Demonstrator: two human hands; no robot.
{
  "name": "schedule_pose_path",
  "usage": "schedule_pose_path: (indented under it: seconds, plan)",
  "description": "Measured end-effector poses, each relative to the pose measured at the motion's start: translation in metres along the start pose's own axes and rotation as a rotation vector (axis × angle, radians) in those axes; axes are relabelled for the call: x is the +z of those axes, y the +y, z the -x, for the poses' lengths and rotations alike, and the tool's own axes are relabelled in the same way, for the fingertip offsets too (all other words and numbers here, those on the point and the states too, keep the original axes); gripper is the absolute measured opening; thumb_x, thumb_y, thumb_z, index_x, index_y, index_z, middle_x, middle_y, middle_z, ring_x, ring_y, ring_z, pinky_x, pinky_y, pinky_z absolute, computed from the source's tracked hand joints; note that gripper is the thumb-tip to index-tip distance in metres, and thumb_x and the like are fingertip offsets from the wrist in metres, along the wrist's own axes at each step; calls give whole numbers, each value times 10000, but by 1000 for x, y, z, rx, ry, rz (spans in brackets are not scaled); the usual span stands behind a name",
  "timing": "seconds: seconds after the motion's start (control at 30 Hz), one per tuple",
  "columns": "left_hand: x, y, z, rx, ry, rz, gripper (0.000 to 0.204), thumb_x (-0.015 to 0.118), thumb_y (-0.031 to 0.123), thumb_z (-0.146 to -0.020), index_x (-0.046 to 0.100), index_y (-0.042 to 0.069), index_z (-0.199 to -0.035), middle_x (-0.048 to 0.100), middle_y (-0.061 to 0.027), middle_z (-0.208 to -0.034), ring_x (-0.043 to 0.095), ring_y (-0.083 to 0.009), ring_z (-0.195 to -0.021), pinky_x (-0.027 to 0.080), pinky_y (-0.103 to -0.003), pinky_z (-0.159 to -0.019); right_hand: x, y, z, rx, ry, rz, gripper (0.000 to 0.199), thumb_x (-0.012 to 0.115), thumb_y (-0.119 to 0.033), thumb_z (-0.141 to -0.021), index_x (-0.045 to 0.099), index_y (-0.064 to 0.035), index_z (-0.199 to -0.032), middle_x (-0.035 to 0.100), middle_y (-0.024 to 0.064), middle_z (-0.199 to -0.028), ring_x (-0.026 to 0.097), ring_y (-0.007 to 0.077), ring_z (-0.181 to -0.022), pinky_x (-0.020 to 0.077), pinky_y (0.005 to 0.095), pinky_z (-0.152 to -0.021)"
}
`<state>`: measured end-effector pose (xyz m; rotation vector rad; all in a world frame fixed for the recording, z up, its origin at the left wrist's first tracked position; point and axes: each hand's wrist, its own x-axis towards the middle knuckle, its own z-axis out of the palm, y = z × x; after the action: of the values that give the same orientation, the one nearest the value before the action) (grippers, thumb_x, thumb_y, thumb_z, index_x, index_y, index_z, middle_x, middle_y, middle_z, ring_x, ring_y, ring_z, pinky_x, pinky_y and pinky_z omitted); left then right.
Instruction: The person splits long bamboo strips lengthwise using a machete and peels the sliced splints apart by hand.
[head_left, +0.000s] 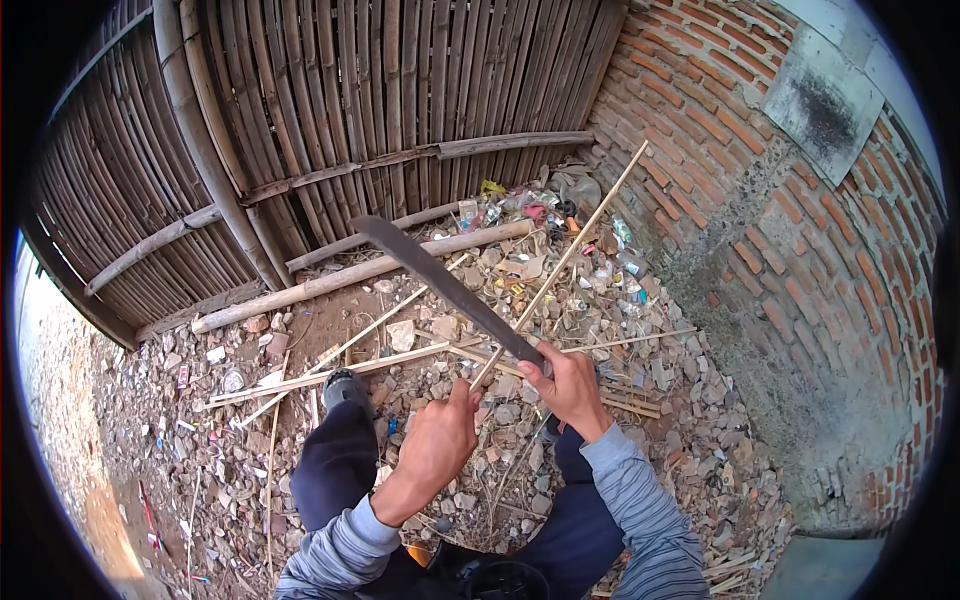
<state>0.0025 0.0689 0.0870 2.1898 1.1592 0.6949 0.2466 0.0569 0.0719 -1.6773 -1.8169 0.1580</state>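
My left hand (436,440) is closed round the near end of a long, thin bamboo strip (585,232), which slants away to the far right toward the brick wall. In my right hand (574,388) is the handle end of a machete, its fingers wrapped round it. The dark machete blade (440,278) points to the far left and crosses the strip just ahead of my hands. Whether the edge touches the strip I cannot tell. The handle is mostly hidden by my right hand.
Several cut bamboo strips (330,374) lie on the stony ground between and beyond my feet. A thick bamboo pole (370,272) rests before the bamboo fence (400,90). Litter (540,212) is heaped in the corner by the brick wall (790,230).
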Motion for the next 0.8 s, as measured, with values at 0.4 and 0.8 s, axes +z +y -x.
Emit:
schedule_pose_path:
  seconds: [0.4,0.8]
  plan:
    - [6,-2,3,29,-15,14,171,562,133,-1045,535,-26,-986,600,-279,-601,638,-502,-602,498,-589,-559,3,-14,19,-1,-124,-72,578,661,-563,-987,718,-2,-1115,619,178,-624,671,379,-595,480,460,-546]
    - [-4,-8,-3,13,-46,110,147,543,102,-1042,570,-30,-984,672,-245,-718,651,-495,-657,511,-577,-640,10,-32,12,6,-60,-218,570,630,-556,-1013,693,10,-1040,583,191,-631,634,399,-586,442,452,-536]
